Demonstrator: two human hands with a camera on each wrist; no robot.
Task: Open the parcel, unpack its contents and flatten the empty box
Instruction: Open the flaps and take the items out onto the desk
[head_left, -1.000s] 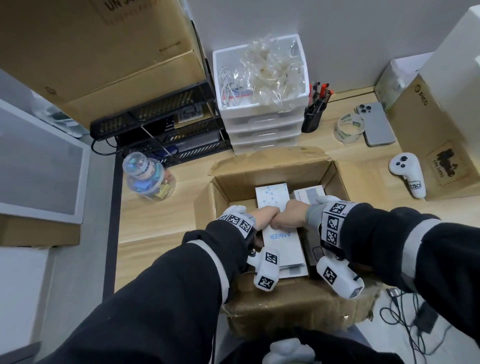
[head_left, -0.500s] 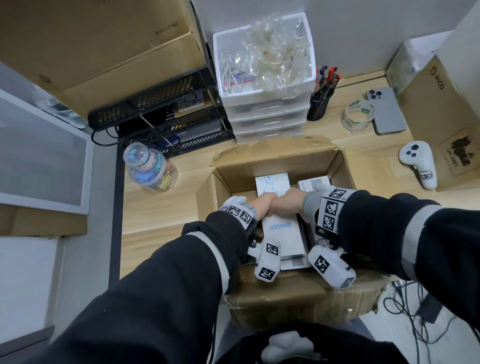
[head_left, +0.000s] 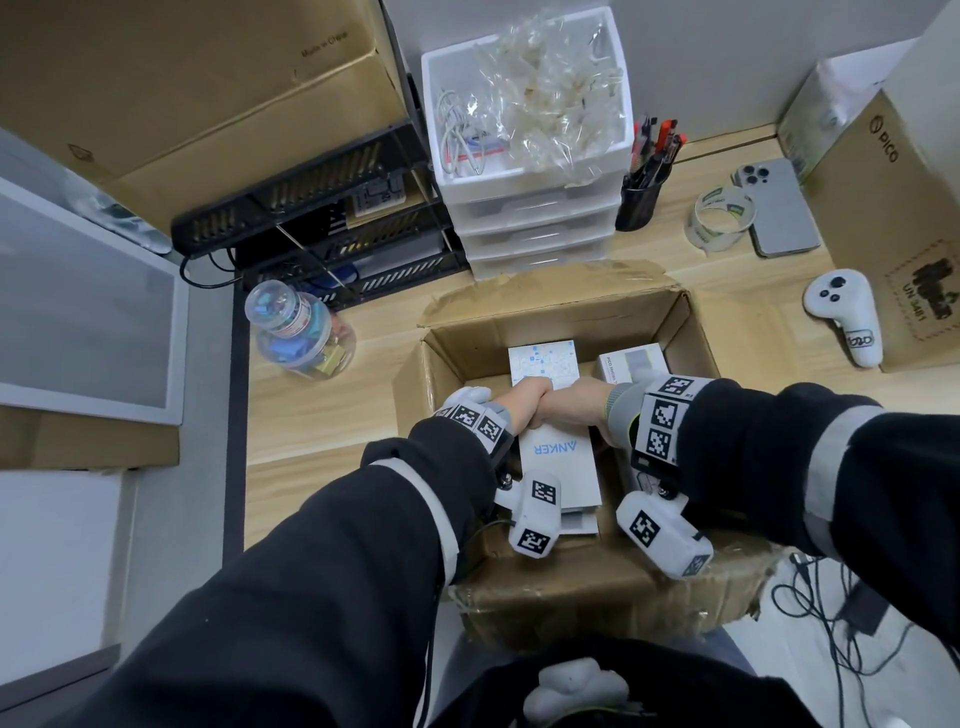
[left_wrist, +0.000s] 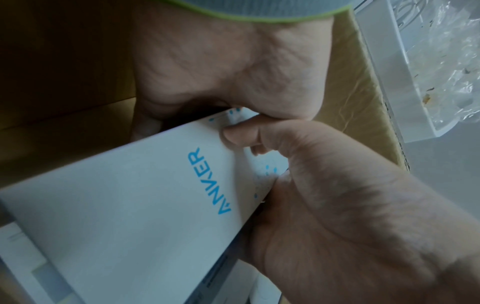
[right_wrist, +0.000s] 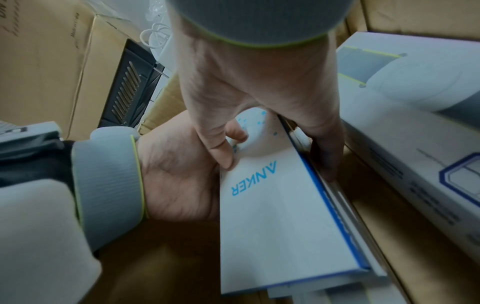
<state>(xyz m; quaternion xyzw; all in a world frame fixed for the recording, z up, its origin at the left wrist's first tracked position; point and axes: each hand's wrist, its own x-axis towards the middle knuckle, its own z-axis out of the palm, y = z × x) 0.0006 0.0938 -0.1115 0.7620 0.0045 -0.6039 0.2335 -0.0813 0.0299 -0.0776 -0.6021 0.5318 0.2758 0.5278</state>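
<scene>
The open brown cardboard parcel (head_left: 693, 332) stands on the wooden desk in front of me, flaps folded out. Inside lies a long white Anker box (head_left: 558, 467), stacked on other flat white boxes (head_left: 576, 525). Beside it on the right is a white PICO box (head_left: 631, 364). Both hands meet over the far half of the Anker box. My left hand (head_left: 524, 402) grips its left edge. My right hand (head_left: 582, 402) holds it with the thumb (right_wrist: 224, 160) on top and the fingers (right_wrist: 326, 164) down its right side. The Anker box (left_wrist: 130, 205) fills the left wrist view.
Behind the parcel stands a white drawer unit (head_left: 524, 208), with a black rack (head_left: 322, 244) and a plastic jar (head_left: 301, 332) to its left. A pen cup (head_left: 636, 205), tape roll (head_left: 722, 218), phone (head_left: 779, 208), white controller (head_left: 844, 317) and PICO carton (head_left: 909, 234) lie right. Cables (head_left: 831, 623) trail off the desk's right edge.
Both hands stay on the Anker box in the same grip. The head view has shifted a little; nothing else has visibly moved.
</scene>
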